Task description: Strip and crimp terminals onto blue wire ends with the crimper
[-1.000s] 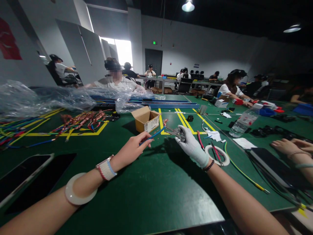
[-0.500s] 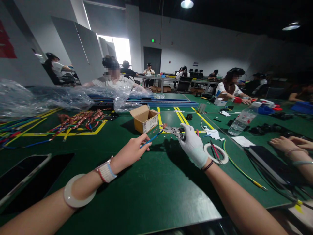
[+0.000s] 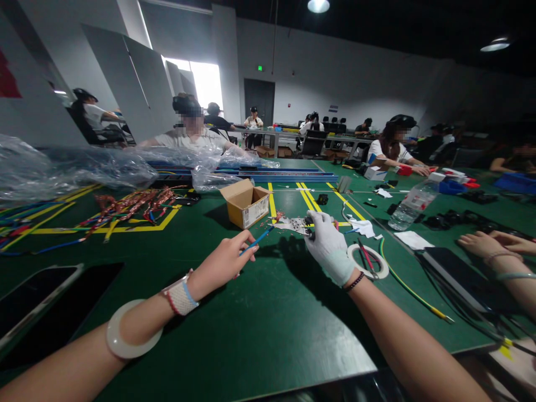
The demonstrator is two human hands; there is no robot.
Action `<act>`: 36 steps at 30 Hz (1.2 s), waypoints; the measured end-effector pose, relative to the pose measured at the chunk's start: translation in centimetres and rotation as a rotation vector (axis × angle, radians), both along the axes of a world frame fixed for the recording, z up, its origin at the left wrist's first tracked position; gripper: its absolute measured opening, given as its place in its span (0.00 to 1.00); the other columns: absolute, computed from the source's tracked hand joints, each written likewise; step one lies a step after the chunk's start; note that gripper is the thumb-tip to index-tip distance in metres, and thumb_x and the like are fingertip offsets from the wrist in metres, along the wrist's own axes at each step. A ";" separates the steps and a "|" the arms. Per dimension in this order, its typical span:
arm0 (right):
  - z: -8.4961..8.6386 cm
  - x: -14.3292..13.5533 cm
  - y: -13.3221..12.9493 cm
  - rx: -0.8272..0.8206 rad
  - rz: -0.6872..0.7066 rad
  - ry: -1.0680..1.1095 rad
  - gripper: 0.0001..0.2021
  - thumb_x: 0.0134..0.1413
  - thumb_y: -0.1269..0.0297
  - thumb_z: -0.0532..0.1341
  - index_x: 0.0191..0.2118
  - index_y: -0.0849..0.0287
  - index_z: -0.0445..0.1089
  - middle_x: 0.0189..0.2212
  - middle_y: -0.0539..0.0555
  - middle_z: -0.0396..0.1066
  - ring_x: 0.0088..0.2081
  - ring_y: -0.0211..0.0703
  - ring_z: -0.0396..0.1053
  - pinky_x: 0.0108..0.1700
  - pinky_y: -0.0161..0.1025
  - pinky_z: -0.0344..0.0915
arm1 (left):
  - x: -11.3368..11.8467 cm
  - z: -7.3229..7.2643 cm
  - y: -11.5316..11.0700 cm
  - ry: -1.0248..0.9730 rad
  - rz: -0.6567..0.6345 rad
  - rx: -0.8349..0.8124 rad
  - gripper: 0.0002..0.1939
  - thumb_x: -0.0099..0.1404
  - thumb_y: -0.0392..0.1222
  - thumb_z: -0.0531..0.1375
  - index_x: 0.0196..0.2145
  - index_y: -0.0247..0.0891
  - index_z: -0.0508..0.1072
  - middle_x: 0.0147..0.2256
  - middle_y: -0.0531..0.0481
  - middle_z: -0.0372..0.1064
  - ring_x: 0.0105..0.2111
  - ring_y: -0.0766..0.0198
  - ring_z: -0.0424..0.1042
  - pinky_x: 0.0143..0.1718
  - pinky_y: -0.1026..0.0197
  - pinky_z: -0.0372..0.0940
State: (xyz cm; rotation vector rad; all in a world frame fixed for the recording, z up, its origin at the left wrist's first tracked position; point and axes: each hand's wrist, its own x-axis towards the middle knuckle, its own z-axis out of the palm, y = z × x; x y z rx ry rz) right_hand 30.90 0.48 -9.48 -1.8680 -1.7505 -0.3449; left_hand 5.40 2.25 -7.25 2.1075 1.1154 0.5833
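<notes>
- while the bare left hand [image 3: 228, 255] pinches a blue wire [image 3: 262, 238] between thumb and fingers, the gloved right hand [image 3: 329, 248] is wrapped around a flat metal tool [image 3: 296, 224], both out over the green worktop [image 3: 268, 329].
- the wire slants away from the body, its far end at the tool's tip, near a scatter of copper bits [image 3: 280, 215]; whether the jaws have closed on it is too small to tell.
- to do this well, i'd hold the wire firmly not far behind its end, so it can't bend or roll, and set it squarely to the jaws.
- an even, moderate squeeze seems wiser than a hard one, with the ungloved fingertips well back from the metal.
- of the containers, the cardboard box [image 3: 256, 212] is nearest, just beyond the left hand, its flap raised; the inside is too dark to say what it holds.
- off to the right there's a capped clear bottle [image 3: 412, 207] with a label; how full it is, i can't tell.
- past that sits a blue tray [image 3: 456, 191], with red and white things in or against it, which i can't settle.
</notes>
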 end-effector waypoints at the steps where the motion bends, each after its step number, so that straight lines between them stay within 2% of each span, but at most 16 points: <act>1: 0.0 0.0 0.0 -0.004 0.003 0.000 0.24 0.51 0.68 0.57 0.56 0.58 0.60 0.51 0.62 0.64 0.48 0.54 0.66 0.37 0.42 0.69 | 0.0 0.0 0.0 0.010 -0.001 0.003 0.12 0.67 0.51 0.51 0.37 0.39 0.62 0.31 0.51 0.73 0.13 0.70 0.65 0.13 0.68 0.59; 7: 0.2 -0.6 -0.4 -0.069 0.014 0.011 0.21 0.54 0.67 0.56 0.55 0.57 0.60 0.51 0.58 0.64 0.48 0.48 0.66 0.42 0.40 0.66 | 0.1 0.1 -0.2 0.085 -0.027 0.014 0.11 0.67 0.50 0.50 0.38 0.39 0.62 0.32 0.51 0.74 0.13 0.70 0.65 0.13 0.67 0.59; 14: 0.3 -0.9 -0.5 -0.101 -0.002 -0.014 0.16 0.55 0.65 0.56 0.50 0.56 0.63 0.46 0.56 0.66 0.45 0.47 0.66 0.38 0.37 0.62 | 0.2 -0.4 -0.3 0.104 -0.031 0.010 0.13 0.68 0.51 0.48 0.38 0.40 0.62 0.33 0.51 0.74 0.13 0.69 0.65 0.14 0.65 0.58; 17: 0.4 -0.6 -0.4 -0.090 -0.025 -0.093 0.12 0.55 0.65 0.57 0.46 0.57 0.65 0.42 0.57 0.68 0.42 0.48 0.65 0.38 0.39 0.59 | 0.2 -0.3 -0.2 0.091 -0.028 0.050 0.12 0.67 0.51 0.50 0.38 0.39 0.64 0.32 0.51 0.74 0.19 0.65 0.70 0.19 0.64 0.61; 19: 0.4 -0.3 -0.3 -0.071 -0.027 -0.164 0.10 0.54 0.66 0.57 0.43 0.58 0.67 0.37 0.57 0.69 0.40 0.50 0.64 0.41 0.41 0.58 | 0.2 -0.2 -0.2 0.071 -0.031 0.080 0.12 0.66 0.50 0.51 0.37 0.39 0.66 0.30 0.51 0.74 0.25 0.62 0.73 0.25 0.63 0.63; 21: 0.3 -0.1 -0.2 -0.047 -0.021 -0.217 0.08 0.53 0.67 0.57 0.40 0.59 0.68 0.35 0.57 0.69 0.42 0.52 0.63 0.45 0.44 0.56 | 0.3 -0.2 -0.1 0.049 -0.031 0.074 0.14 0.66 0.51 0.51 0.38 0.38 0.68 0.28 0.52 0.74 0.27 0.62 0.73 0.28 0.63 0.63; 24: 0.3 -0.4 -0.2 -0.071 -0.017 -0.201 0.07 0.55 0.68 0.56 0.39 0.61 0.67 0.36 0.59 0.70 0.43 0.51 0.64 0.45 0.42 0.55 | 0.4 -0.4 0.1 0.013 -0.043 -0.014 0.19 0.67 0.54 0.49 0.42 0.38 0.70 0.28 0.52 0.73 0.21 0.65 0.68 0.23 0.64 0.61; 27: 0.6 -1.0 -0.5 -0.190 -0.030 -0.103 0.07 0.57 0.68 0.54 0.41 0.60 0.65 0.36 0.57 0.71 0.37 0.45 0.68 0.36 0.37 0.56 | 0.4 -0.7 0.5 -0.047 -0.093 -0.172 0.22 0.67 0.56 0.49 0.45 0.36 0.70 0.30 0.51 0.72 0.16 0.70 0.61 0.17 0.66 0.56; 30: 1.2 -1.4 -1.0 -0.267 -0.039 -0.053 0.07 0.58 0.65 0.54 0.41 0.58 0.64 0.34 0.54 0.72 0.33 0.42 0.69 0.31 0.36 0.53 | 0.3 -0.5 0.9 -0.115 -0.150 -0.281 0.23 0.66 0.56 0.51 0.46 0.35 0.70 0.31 0.49 0.72 0.15 0.73 0.58 0.16 0.68 0.54; 36: 2.2 -1.4 -1.6 -0.327 0.027 0.038 0.09 0.59 0.57 0.55 0.38 0.56 0.66 0.30 0.53 0.73 0.30 0.41 0.69 0.28 0.34 0.52 | -0.1 0.6 0.8 -0.173 -0.242 -0.364 0.23 0.65 0.57 0.53 0.45 0.35 0.70 0.34 0.47 0.74 0.16 0.74 0.56 0.18 0.69 0.52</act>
